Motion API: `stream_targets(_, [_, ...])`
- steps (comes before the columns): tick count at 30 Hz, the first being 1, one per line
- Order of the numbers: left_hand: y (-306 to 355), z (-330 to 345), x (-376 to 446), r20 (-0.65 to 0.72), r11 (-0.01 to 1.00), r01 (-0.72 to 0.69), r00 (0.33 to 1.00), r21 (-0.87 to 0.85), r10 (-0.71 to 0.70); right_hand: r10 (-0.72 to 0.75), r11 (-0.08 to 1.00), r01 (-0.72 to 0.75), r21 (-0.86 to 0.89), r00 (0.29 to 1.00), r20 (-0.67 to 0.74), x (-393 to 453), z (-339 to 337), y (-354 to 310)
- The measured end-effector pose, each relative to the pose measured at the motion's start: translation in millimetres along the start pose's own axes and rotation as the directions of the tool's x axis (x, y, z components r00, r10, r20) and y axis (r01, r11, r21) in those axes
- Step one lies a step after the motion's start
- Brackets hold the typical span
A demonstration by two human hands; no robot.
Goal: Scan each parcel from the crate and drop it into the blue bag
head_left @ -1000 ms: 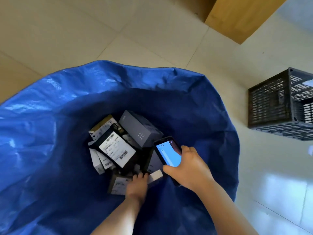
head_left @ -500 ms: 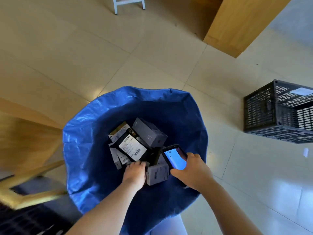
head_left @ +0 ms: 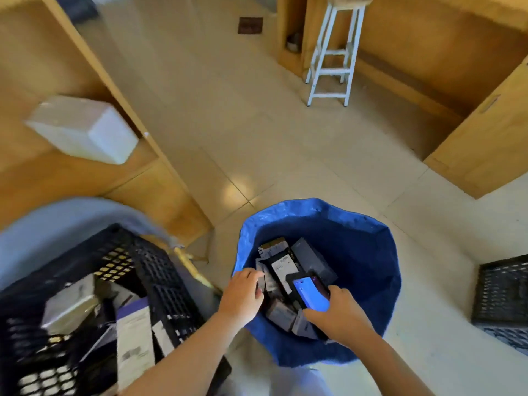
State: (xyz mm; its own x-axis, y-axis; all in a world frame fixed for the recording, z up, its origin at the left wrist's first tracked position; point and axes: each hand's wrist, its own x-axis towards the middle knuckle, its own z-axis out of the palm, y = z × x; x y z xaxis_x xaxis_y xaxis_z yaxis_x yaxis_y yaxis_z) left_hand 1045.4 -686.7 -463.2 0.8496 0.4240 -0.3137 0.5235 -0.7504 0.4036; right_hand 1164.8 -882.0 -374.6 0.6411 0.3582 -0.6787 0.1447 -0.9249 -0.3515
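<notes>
view pulled back since prev frames, l hand (head_left: 243, 292) lifted to blue bag (head_left: 368, 252) rim, fingers loose, holding nothing, r hand (head_left: 340, 315) gripping lit phone (head_left: 310, 291) over parcels (head_left: 281, 268) in bag, crate (head_left: 160, 278) w/ more parcels at left

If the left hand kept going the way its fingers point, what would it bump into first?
Probably the parcels piled in the blue bag. The left hand hangs over the bag's near rim with its fingers aimed up and right at that pile. Depth is unclear, so it may pass above them.
</notes>
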Motion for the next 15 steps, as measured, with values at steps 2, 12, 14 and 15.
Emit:
stream_targets(2, [-29, -14, -28, -0.037, 0.999, 0.001, 0.999, 0.032, 0.0, -0.054, 0.998, 0.056, -0.04, 0.998, 0.038, -12, 11, -28])
stream_targets(12, [-189, -35, -183, -0.139, 0.964, 0.254, 0.955, -0.081, -0.263, -0.197, 0.98, 0.199, -0.004, 0.973, 0.122, -66, 121, -139])
stream_targets(14, [-219, -32, -211, -0.073, 0.937, 0.333, 0.937, -0.106, -0.342, -0.204, 0.978, 0.207, -0.007, 0.971, 0.126, -77, 145, -156])
stream_targets(15, [-232, -30, -225, -0.038, 0.923, 0.367, 0.927, -0.115, -0.373, -0.208, 0.977, 0.211, -0.019, 0.97, 0.124, -81, 156, -163])
